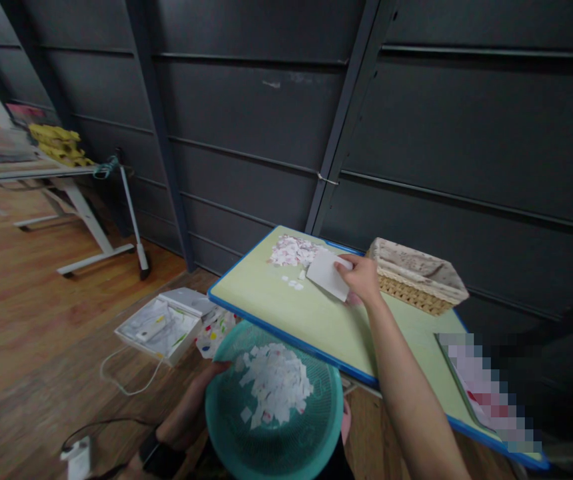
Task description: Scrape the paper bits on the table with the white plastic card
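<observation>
My left hand (201,387) grips the left rim of a round green plastic basket (324,427), its thumb over the edge. White torn paper scraps (276,387) are heaped in the basket, which sits just below the table's front edge. Over the table, my right hand (359,277) pinches a white sheet of card (330,273), held tilted. The card's left edge meets a pile of small paper pieces (294,251) on the pale green tabletop (326,327). A few loose bits (292,283) lie in front of that pile.
A lined wicker basket (411,287) stands at the table's back right. A flat framed item (471,387), partly blurred out, lies at the right. On the floor at left are an open white box (181,340) and a power strip with cable (79,459). Dark panels rise behind.
</observation>
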Action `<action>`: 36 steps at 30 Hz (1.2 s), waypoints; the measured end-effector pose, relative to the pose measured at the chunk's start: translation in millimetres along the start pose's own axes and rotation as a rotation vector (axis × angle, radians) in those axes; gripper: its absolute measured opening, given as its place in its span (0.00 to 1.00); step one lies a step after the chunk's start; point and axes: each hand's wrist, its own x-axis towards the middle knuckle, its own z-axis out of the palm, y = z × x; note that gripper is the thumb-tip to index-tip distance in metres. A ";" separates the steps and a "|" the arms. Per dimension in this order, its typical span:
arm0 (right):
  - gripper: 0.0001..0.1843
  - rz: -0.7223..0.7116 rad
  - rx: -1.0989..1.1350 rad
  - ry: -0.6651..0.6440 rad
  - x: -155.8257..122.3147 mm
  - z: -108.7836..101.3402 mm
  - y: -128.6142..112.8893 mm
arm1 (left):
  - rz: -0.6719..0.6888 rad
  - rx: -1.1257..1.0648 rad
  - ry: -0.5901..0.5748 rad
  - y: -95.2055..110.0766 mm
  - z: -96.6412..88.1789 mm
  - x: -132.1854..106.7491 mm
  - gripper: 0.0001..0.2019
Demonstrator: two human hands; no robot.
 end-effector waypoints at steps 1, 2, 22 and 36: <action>0.19 0.006 0.001 0.010 -0.2 0.9 -1.0 | -0.005 -0.001 -0.008 0.7 1.0 -0.9 0.14; 0.19 0.007 0.003 0.012 -0.5 2.0 -2.1 | -0.013 -0.001 -0.011 1.3 2.0 -1.8 0.15; 0.17 -0.049 0.314 -0.180 -5.3 22.3 -6.9 | -0.009 -0.004 -0.011 -7.0 -8.6 7.1 0.17; 0.16 -0.076 0.310 -0.216 -8.7 32.0 -11.4 | 0.035 0.003 0.046 -3.4 -7.0 5.7 0.23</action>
